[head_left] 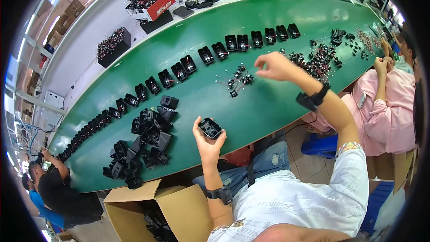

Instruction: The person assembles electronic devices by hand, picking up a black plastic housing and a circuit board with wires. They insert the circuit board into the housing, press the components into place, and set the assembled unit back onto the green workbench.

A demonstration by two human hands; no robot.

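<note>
My left hand grips a black plastic housing by its sides, with the hollow side up, near the table's front edge. My right hand is raised over the table to the right, fingers curled in toward the thumb; whatever they pinch, if anything, is too small to make out. Just left of that hand lies a small cluster of wired black components. To the left of my left hand sits a heap of black housings. Along the table's far side runs a long curved row of housings with parts inside.
A larger heap of wired components covers the green table at right. Boxes of parts, including a red-and-white carton, stand on the back ledge. An open cardboard box is below the front edge. Co-workers sit at both ends.
</note>
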